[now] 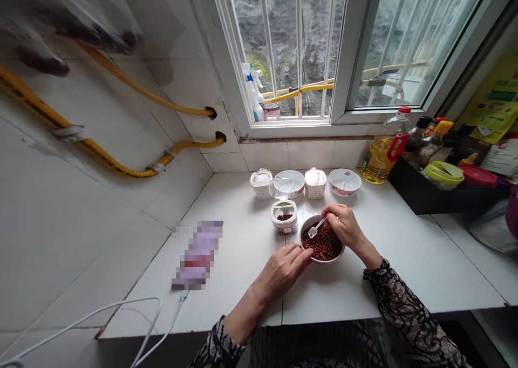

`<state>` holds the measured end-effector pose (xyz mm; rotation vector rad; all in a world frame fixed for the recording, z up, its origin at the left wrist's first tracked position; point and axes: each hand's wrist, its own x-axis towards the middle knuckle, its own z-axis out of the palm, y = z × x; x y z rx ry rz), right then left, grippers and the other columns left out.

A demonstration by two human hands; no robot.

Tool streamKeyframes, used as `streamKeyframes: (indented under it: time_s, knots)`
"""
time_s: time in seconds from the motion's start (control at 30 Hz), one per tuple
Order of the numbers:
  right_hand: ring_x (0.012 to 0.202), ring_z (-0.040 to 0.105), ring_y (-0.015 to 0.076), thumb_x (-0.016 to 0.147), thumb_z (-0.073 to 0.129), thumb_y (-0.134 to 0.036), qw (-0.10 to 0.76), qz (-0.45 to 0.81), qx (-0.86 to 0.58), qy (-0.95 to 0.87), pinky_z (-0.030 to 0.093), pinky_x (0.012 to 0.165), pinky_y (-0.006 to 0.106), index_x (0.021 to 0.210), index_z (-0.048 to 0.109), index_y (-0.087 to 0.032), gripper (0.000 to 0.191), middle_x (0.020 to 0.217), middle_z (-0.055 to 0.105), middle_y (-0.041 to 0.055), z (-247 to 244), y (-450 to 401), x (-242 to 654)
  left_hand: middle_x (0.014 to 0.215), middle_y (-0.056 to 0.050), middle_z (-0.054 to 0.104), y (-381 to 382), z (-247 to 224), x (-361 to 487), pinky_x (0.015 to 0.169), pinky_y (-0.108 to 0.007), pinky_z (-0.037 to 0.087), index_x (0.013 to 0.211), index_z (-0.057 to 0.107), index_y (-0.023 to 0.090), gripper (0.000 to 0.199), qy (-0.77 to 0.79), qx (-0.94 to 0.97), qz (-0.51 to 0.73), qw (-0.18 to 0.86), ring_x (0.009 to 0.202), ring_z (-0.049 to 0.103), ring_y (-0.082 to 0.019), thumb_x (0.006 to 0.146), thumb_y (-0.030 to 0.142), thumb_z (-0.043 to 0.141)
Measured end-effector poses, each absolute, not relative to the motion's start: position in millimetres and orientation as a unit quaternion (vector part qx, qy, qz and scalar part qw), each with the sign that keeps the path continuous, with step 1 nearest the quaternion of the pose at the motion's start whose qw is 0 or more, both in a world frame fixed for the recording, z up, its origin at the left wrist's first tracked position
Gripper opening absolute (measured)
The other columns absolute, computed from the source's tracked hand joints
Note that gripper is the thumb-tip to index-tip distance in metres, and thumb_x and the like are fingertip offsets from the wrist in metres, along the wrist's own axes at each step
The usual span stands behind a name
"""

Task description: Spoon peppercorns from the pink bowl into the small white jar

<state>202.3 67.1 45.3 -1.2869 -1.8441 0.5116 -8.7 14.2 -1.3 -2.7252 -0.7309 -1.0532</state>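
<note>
A bowl point(324, 261) on the white counter holds dark red grains that look like dried peppercorns point(322, 247). My left hand point(281, 268) grips its near left rim, thumb at the edge. Between the closed fingers of my right hand point(343, 223) is a small white spoon point(316, 229), its scoop over the grains, with no load that I can make out. Just left of the bowl stands a seasoning jar point(284, 229) with its clear lid point(279, 189) raised; some of the same dark red grains show inside.
Behind these stand two white-lidded jars point(315, 183) point(261, 184) and two bowls point(345, 182) point(288, 183). An oil bottle point(380, 155) and a black rack point(421, 190) of bottles are at right. A blurred-out phone-like object point(197, 256) with a white cable point(170, 325) lies left.
</note>
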Motion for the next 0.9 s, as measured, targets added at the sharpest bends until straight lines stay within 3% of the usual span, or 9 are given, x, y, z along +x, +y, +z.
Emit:
streamKeyframes:
  time_s: [0.33,0.5,0.63,0.9]
  knots:
    - [0.067,0.062,0.0189,0.077,0.043,-0.012,0.369,0.196,-0.492,-0.764,0.042,0.089,0.035,0.067,0.061,-0.023,0.024,0.053,0.065,-0.0019,40.4,66.0,195.7,0.078,-0.005,0.063,14.2,-1.2,-8.7,0.063,-0.030,0.052,0.112,0.054,0.012,0.018,-0.243,-0.901,-0.352,0.065,0.070,0.059,-0.017,0.102,0.018,0.041]
    - [0.052,0.059,0.0152,0.075,0.043,-0.012,0.409,0.270,-0.503,-0.712,0.048,0.071,0.029,0.065,0.061,-0.022,0.023,0.049,0.062,-0.0031,44.8,65.4,197.6,0.078,-0.005,0.063,13.7,-0.4,-9.0,0.063,-0.029,0.052,0.113,0.054,0.013,0.018,-0.246,-0.903,-0.348,0.065,0.070,0.060,-0.017,0.103,0.019,0.040]
    - [0.049,0.059,0.0144,0.073,0.044,-0.015,0.426,0.334,-0.519,-0.661,0.046,0.055,0.024,0.067,0.063,-0.020,0.021,0.050,0.064,-0.0026,45.1,65.2,200.0,0.079,-0.005,0.063,13.9,-1.0,-9.0,0.064,-0.029,0.053,0.113,0.054,0.013,0.018,-0.247,-0.902,-0.349,0.062,0.072,0.061,-0.017,0.103,0.020,0.042]
    - [0.048,0.058,0.0142,0.072,0.047,-0.022,0.469,0.445,-0.507,-0.569,0.048,0.054,0.025,0.069,0.061,-0.018,0.015,0.050,0.064,-0.0003,42.1,73.8,202.5,0.079,-0.006,0.063,14.3,-1.9,-8.8,0.063,-0.029,0.050,0.112,0.054,0.012,0.016,-0.239,-0.901,-0.357,0.059,0.070,0.058,-0.017,0.102,0.018,0.043]
